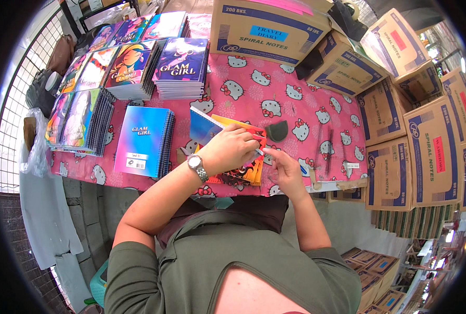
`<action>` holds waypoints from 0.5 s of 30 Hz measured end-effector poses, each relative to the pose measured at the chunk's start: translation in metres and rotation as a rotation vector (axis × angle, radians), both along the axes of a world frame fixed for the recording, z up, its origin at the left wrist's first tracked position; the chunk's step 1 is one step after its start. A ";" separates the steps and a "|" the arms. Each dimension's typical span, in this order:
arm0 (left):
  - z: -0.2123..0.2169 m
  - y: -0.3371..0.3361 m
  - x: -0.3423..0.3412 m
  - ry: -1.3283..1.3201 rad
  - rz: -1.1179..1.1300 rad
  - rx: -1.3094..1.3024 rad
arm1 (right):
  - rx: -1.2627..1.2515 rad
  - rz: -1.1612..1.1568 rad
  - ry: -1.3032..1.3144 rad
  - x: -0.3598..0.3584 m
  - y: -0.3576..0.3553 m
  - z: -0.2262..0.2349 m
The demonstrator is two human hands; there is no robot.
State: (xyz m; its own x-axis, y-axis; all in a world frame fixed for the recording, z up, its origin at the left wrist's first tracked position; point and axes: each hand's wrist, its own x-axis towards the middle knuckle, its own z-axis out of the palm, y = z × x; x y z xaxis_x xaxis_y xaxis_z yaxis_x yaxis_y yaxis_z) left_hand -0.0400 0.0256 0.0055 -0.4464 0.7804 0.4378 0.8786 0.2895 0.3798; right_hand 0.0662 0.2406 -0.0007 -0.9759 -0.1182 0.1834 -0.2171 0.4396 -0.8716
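My left hand (228, 150), with a silver watch on its wrist, lies over a spiral notebook (204, 127) with a blue cover, its fingers closed on the notebook's edge. Under it are orange, red and black covers (246, 175). At the notebook's right edge my right hand (288, 174) is pinched, close to the left fingertips. A small white bit (259, 152) shows between the two hands; what the right fingers hold is too small to tell. Left of my hands stands a stack of blue-purple spiral notebooks (144, 138) with a white label on the top one.
More notebook stacks (180, 65) with illustrated covers fill the table's far left. A dark green rounded piece (277, 131) and thin dark spiral coils (327, 149) lie on the pink tablecloth (262, 78). Cardboard boxes (432, 152) are piled along the right and back.
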 end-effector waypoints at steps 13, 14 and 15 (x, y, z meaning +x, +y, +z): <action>-0.009 0.008 0.012 0.118 0.108 -0.042 | 0.017 -0.161 -0.059 0.000 -0.017 -0.009; -0.010 0.006 0.017 0.141 0.116 -0.063 | 0.001 -0.132 -0.142 0.002 -0.017 0.000; -0.010 0.004 0.021 0.162 0.122 -0.084 | 0.083 -0.147 -0.029 0.003 -0.022 0.009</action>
